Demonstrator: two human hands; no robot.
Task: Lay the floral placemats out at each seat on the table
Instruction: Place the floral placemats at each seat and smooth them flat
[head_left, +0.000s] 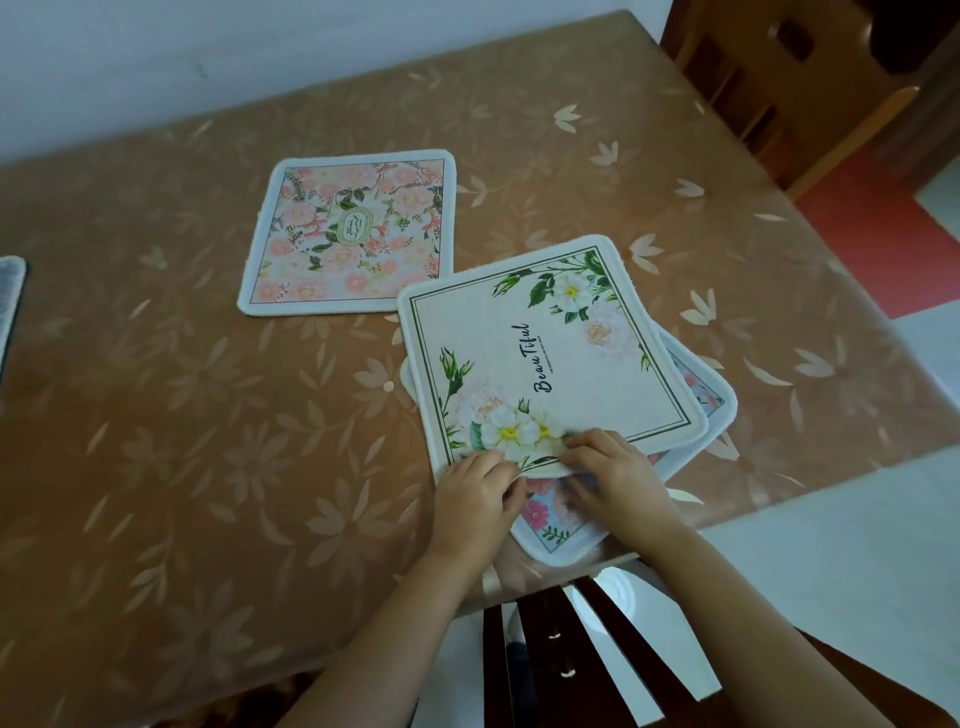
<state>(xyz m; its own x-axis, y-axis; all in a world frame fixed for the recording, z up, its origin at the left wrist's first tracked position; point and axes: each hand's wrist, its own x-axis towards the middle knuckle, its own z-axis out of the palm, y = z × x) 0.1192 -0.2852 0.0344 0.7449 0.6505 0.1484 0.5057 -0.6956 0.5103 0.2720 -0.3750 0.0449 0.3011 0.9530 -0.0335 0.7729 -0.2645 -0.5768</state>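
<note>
The table (208, 467), under a brown flower-patterned cover, stretched out beyond and to both sides of the fingers. Well beyond the fingertips and to their left, a pink floral placemat (348, 234) lay flat and alone. Directly ahead of the fingers sat a small stack, its top the white "Beautiful" placemat (545, 358), skewed over a blue-bordered placemat (550, 530) whose corner showed beneath both wrists. The left hand (475, 499) pinched the top mat's near edge, thumb under, fingers curled on top. The right hand (613, 467) gripped the same edge just beside it, fingers bent over the lifted rim.
</note>
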